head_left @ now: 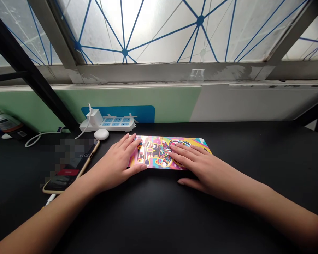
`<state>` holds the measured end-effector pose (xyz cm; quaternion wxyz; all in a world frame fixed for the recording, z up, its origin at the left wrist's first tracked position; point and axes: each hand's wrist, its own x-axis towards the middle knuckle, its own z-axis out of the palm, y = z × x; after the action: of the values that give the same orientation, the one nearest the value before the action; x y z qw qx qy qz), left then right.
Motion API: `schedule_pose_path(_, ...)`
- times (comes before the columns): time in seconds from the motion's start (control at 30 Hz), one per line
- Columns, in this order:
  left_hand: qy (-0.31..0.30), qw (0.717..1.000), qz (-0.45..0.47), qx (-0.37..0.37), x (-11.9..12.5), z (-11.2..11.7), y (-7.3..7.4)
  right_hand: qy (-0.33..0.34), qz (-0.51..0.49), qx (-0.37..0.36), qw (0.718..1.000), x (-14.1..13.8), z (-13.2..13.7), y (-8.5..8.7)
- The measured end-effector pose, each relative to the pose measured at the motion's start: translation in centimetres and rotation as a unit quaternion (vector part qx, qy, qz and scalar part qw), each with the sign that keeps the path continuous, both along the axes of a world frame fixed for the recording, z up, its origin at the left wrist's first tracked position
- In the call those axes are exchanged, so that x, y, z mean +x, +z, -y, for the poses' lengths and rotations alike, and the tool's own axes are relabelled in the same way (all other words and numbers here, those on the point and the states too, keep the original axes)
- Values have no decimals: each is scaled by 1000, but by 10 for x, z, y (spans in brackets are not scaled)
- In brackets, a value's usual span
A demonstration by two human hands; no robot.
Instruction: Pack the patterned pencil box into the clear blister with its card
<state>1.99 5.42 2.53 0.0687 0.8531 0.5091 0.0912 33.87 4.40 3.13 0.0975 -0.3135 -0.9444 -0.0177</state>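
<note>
Our tabletop (pixel 159 218) bears a cartoon-printed card (pixel 159 151) under our left hand (pixel 120 158) and right hand (pixel 200 164), a smartphone (pixel 67 173) left of them, a power strip (pixel 118 124) beyond.

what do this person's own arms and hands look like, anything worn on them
The bare, ungloved left hand and bare, ungloved right hand each have slim, tapering fingers, with no rings visible. Both slender forearms are uncovered: no sleeves, watch or bracelet in view. No markings stand out; nail details are too small to judge.
</note>
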Motion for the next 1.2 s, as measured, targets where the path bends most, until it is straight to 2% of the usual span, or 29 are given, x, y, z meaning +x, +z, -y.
schedule_pose_path(0.3, 9, 1000, -9, 1, 1, 1, 2, -10, -18, -70, 997, 17, -5, 19)
schedule_pose_path(0.6, 3, 1000, 10, 14, 0, 1, 1, -24, -17, -75, 997, 36, -8, 30)
schedule_pose_path(0.7, 8, 1000, 11, 10, 2, 3, -1, -42, -20, -41, 998, 28, -9, 24)
schedule_pose_path(0.83, 20, 999, 12, 38, 8, 8, -3, -32, -23, 11, 999, 8, -9, 7)
schedule_pose_path(1.0, 10, 996, 1, 87, 8, 13, 2, -18, -29, 21, 999, -4, -6, -4)
schedule_pose_path(1.2, 9, 999, 1, 39, 4, 12, 0, -14, -6, 43, 999, -9, 0, -10)
